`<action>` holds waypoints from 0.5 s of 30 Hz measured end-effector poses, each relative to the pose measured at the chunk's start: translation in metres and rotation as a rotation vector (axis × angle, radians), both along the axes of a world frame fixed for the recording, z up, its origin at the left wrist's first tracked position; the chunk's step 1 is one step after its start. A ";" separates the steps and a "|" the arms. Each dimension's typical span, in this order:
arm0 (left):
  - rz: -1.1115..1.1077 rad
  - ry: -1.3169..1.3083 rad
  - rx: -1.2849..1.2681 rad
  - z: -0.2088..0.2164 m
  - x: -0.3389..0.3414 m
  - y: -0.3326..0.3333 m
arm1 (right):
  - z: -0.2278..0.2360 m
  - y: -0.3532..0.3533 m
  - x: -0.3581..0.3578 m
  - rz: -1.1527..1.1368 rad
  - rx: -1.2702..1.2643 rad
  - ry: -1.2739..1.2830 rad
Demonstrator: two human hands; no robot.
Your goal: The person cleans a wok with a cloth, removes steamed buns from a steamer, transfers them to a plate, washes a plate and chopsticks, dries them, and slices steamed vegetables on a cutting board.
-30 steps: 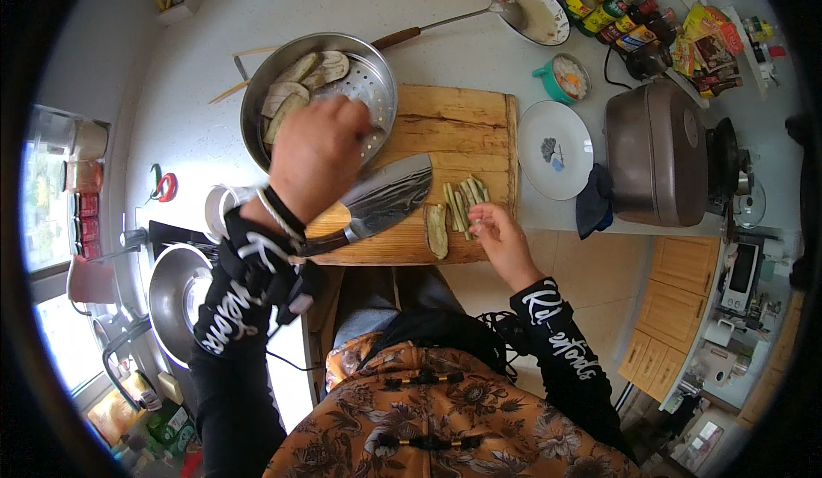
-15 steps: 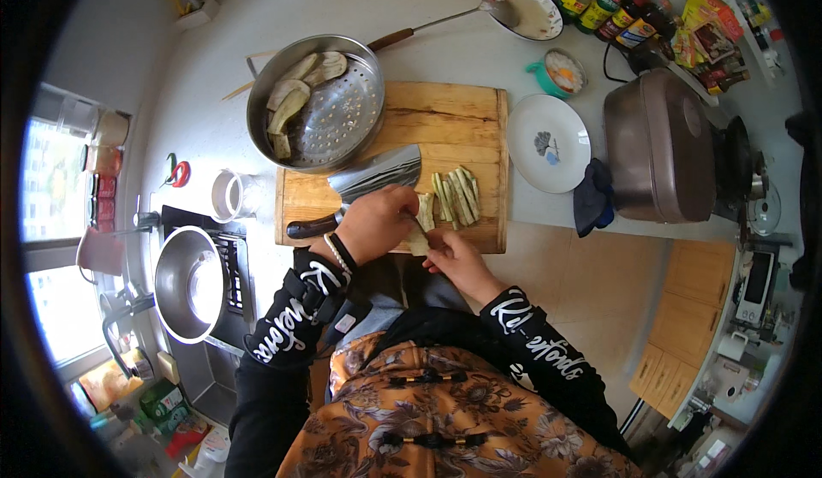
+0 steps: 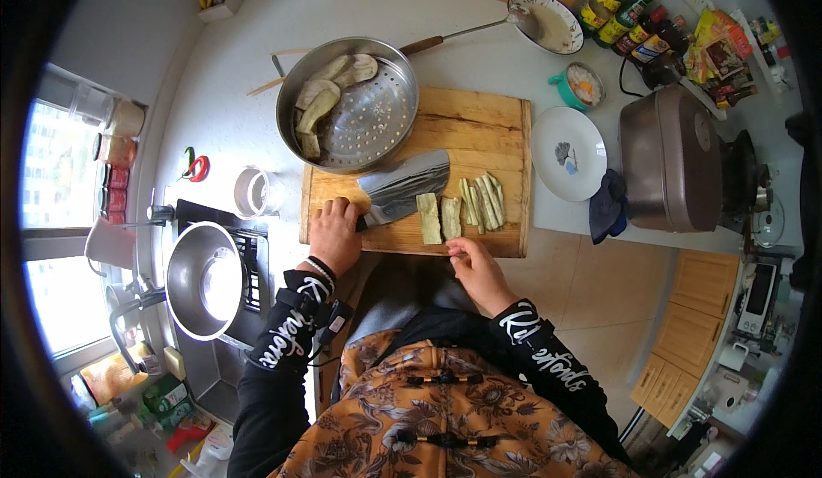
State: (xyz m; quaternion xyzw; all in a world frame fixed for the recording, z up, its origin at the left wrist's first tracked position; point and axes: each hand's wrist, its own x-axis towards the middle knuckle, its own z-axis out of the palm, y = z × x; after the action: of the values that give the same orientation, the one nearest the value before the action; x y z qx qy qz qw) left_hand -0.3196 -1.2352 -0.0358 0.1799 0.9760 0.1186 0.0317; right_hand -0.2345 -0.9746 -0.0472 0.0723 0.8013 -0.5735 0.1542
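Note:
My left hand (image 3: 335, 237) is closed over the handle of a cleaver, whose wide blade (image 3: 407, 184) lies flat on the wooden cutting board (image 3: 458, 127). Close to the board's front edge, my right hand (image 3: 482, 277) has its fingers partly bent and apart, the tips by the lower ends of two flat eggplant pieces (image 3: 429, 219). I see nothing held in it. Right of those pieces lie several cut eggplant strips (image 3: 486, 201). A perforated steel steamer pan (image 3: 368, 123) rests over the board's far left corner, with several soft eggplant slices (image 3: 318, 106) inside.
A white plate (image 3: 591, 148) stands right of the board, near a dark cloth (image 3: 607, 208) and a rice cooker (image 3: 672, 161). Behind are a green cup (image 3: 561, 89), a patterned bowl with a ladle (image 3: 565, 37) and bottles. On the left are chilies (image 3: 199, 168) and a steel basin (image 3: 184, 290).
My left hand has moved left from the eggplant onto the cleaver handle. The piece held between both hands now lies flat on the board. The view has shifted slightly.

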 end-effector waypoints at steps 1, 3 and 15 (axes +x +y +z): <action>-0.023 -0.031 -0.015 -0.004 0.001 -0.001 | 0.000 -0.001 0.000 -0.007 0.023 0.000; -0.073 -0.055 0.007 -0.009 -0.001 -0.004 | 0.000 -0.003 -0.001 -0.038 0.007 -0.020; 0.006 0.044 0.496 0.024 0.015 0.020 | 0.027 -0.027 -0.002 -0.057 -0.262 -0.075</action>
State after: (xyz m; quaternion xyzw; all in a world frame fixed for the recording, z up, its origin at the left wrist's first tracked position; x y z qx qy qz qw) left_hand -0.3048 -1.2154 -0.0115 0.1819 0.9180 0.3507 -0.0351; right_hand -0.2369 -1.0014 -0.0203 0.0955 0.7108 -0.6743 0.1760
